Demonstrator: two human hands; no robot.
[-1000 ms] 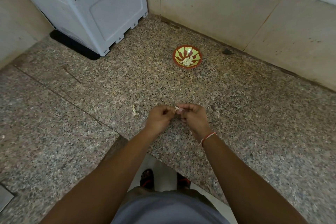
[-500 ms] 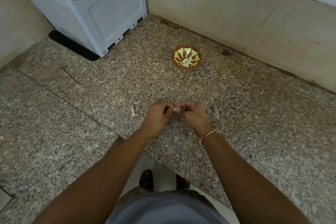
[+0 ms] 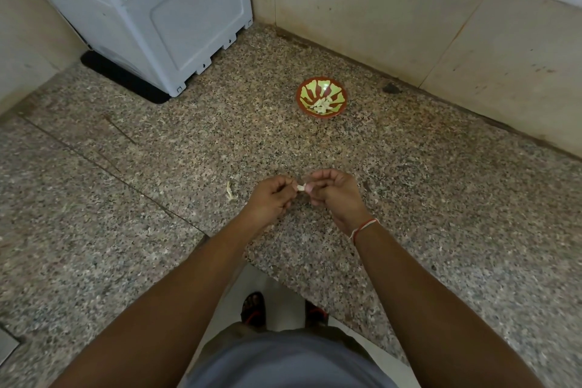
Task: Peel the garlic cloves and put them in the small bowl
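- Both forearms stretched out over the speckled granite tabletop (image 3: 441, 205), wrists meeting roughly mid-frame.
- Left hand (image 3: 271, 198) knuckles-up, fingers curled in, thumb and fingertips pinching one end of a small pale garlic clove (image 3: 301, 188).
- Right hand (image 3: 337, 194) curled the same way, fingers clamped on the other end of that clove, so both hands pretty much touching around it.
- Clove held up off the stone, just a tiny white bit peeking out between the two sets of fingertips; can't tell how much skin is left on it.
- Red and white thread bracelet (image 3: 362, 228) sitting on the right wrist.
- Small bowl (image 3: 321, 101), red rim with yellow-green pattern inside, parked farther back toward the wall, well apart from the hands.
- Little pile of pale peeled cloves (image 3: 322, 105) lying in the bottom of it.
- Scrap of garlic peel (image 3: 230, 191) lying on the tabletop just left of the left hand.
- White appliance (image 3: 157, 16) standing in the back-left corner on a black mat.
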